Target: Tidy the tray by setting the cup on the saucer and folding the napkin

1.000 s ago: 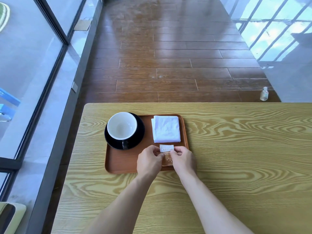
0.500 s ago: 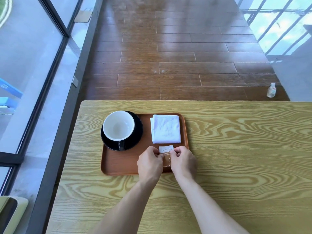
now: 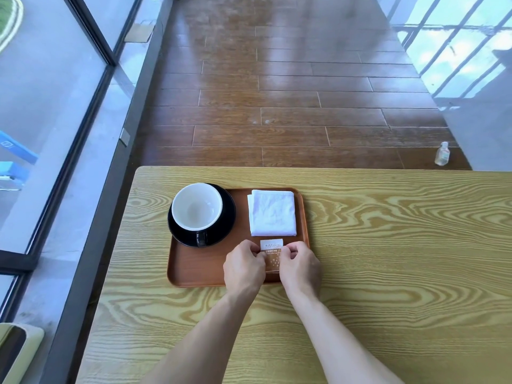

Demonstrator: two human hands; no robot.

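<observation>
Here both hands — left hand (image 3: pixel 243 268), right hand (image 3: pixel 300 268) — pinch a small packet (image 3: pixel 273 254) over the tray (image 3: pixel 199 273)

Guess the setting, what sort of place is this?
Likely a café by a window: a cup on a saucer, a folded napkin and a branded packet on a serving tray, wood table, glass wall.
</observation>
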